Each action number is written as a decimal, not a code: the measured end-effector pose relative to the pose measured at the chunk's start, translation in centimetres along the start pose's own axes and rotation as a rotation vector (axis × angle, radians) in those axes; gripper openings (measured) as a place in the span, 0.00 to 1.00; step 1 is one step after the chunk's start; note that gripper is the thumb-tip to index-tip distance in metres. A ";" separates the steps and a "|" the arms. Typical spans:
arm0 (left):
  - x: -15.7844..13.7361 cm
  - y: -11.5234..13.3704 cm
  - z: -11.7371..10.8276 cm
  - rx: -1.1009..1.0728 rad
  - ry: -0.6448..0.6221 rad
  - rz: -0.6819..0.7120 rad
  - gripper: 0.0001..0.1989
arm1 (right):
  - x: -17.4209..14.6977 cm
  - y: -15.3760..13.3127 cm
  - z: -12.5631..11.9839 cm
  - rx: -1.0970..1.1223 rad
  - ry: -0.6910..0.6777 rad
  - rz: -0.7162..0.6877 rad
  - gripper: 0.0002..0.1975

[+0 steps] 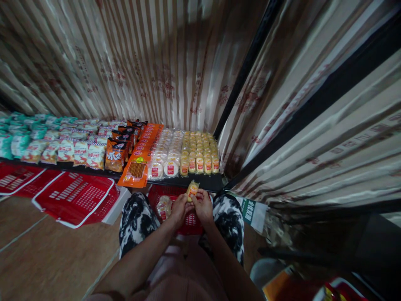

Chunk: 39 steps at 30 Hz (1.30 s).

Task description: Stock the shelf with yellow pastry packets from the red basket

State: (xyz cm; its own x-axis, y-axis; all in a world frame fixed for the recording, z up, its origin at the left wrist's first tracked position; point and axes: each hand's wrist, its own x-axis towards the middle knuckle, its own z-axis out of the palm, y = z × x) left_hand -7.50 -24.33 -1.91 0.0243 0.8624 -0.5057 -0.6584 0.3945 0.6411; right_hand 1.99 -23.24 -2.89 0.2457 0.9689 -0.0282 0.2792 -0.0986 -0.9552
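Between my knees, my left hand (pixel 179 207) and my right hand (pixel 202 204) together hold a small yellow wrapped snack cake (pixel 192 190) with a red and white label. Fingers of both hands are closed on its lower end. Beneath them a red basket (pixel 196 225) rests between my legs. Round white wrapped crackers (pixel 163 205) lie in its left side. Just ahead, rows of similar yellow snack cakes (pixel 200 163) stand at the right end of a black shelf (pixel 194 181). Beside them on the left are rows of round white wrapped crackers (pixel 171 168).
Farther left on the shelf are orange flat packs (pixel 137 167), orange-black bags (pixel 116 154), white bags (pixel 95 155) and teal bags (pixel 20 144). Red baskets (pixel 77 196) lie on the tiled floor. Striped curtains (pixel 140 62) and black poles (pixel 247 62) stand behind and right.
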 end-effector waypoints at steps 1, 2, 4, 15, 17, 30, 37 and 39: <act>0.1 0.1 0.2 0.015 0.000 0.002 0.12 | 0.1 -0.1 -0.1 -0.002 0.000 0.001 0.19; 0.1 0.1 0.3 0.036 -0.001 0.007 0.13 | 0.2 -0.1 -0.1 -0.005 0.000 0.001 0.19; 0.3 0.2 0.6 0.100 0.002 0.022 0.14 | 0.4 -0.3 -0.2 -0.004 -0.003 0.003 0.19; 2.1 1.0 0.4 0.725 0.136 0.398 0.11 | 2.1 -1.3 -0.3 0.015 -0.003 -0.005 0.16; 2.4 1.3 0.5 0.820 0.163 0.475 0.09 | 2.4 -1.8 -0.3 0.010 -0.013 0.002 0.17; 2.5 2.6 2.3 1.055 0.151 0.733 0.11 | 5.6 -2.5 0.0 0.039 -0.003 -0.045 0.18; 2.3 3.5 2.8 1.220 0.112 0.729 0.17 | 6.8 -2.2 0.5 -0.009 0.016 -0.050 0.18; 2.3 3.8 2.9 1.265 0.131 0.731 0.19 | 7.0 -2.3 0.6 -0.029 0.014 -0.047 0.18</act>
State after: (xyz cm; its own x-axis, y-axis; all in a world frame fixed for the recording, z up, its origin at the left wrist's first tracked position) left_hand -7.75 -19.95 1.03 -0.1302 0.9811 0.1432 0.5922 -0.0389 0.8049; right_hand 2.54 -16.11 -1.05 0.2447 0.9694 0.0204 0.3178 -0.0603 -0.9462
